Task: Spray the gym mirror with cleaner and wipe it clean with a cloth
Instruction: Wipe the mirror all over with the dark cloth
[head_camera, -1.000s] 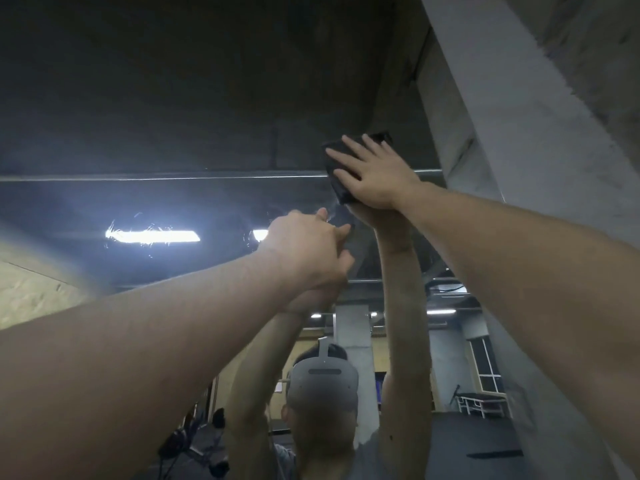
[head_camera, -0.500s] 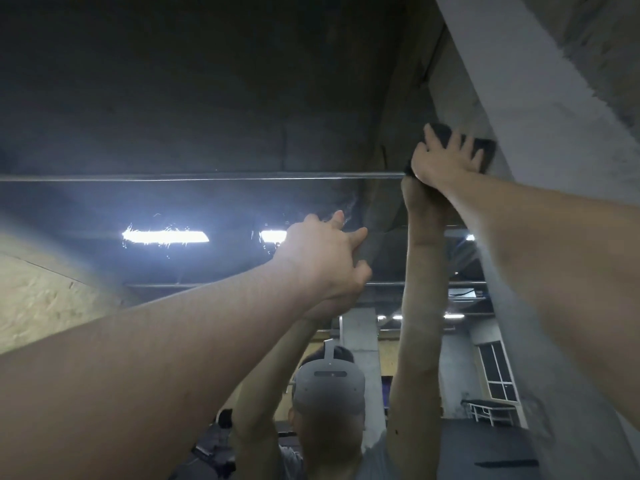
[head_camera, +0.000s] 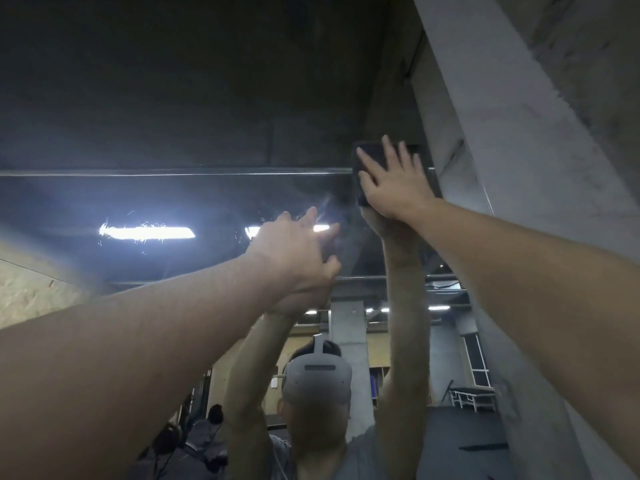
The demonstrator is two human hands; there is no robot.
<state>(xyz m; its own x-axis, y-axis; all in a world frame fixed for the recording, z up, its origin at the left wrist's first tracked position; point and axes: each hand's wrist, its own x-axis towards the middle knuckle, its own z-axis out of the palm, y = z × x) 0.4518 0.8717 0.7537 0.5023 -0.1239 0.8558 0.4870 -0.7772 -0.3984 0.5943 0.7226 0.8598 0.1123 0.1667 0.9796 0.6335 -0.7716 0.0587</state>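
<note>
Overhead, cloth: a dark cloth (head_camera: 372, 168) lies flat against the top right corner of the mirror (head_camera: 173, 202), its upper part reaching just past the mirror's top edge.
Cloth axis: its long side runs up and down, the short top edge pointing toward the ceiling (head_camera: 173, 81).
Right hand: the right hand (head_camera: 394, 188) presses the cloth to the glass with straight, spread fingers, palm flat, nothing gripped.
Left hand: the left hand (head_camera: 298, 254) reaches toward the glass lower and to the left of the cloth, fingers loosely extended; it seems to hold nothing, though its palm side is hidden.
Mirror surface: streaks and specks show around the reflected strip lights (head_camera: 145, 233); a faint hazy smear sits just left of the cloth.
Right side: a grey concrete pillar (head_camera: 519, 168) stands just beside the mirror's right edge.
Reflection: the person's raised arms and a grey headset (head_camera: 317, 379) show below, with a white bench (head_camera: 474, 398) far back in the reflected room.
</note>
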